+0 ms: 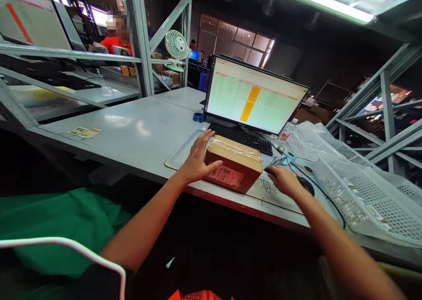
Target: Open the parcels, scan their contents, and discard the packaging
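Observation:
A brown cardboard box (235,159) with clear tape along its top sits near the table's front edge. On its front face is a shipping label (227,177), tinted reddish. My left hand (199,159) rests against the box's left end, fingers spread and thumb over the front. Just off the right end, my right hand (282,179) is closed on a small tool (276,161) with a dark handle and a greyish, metallic-looking end. My fingers cover part of it, so its exact kind cannot be made out.
Behind the box stand a black keyboard (237,137) and a lit monitor (253,97). A mouse (306,185) and tape rolls (292,155) lie to the right, beside white plastic baskets (365,199). Two paper slips (85,132) lie left on the white table (132,146). Metal frames flank it.

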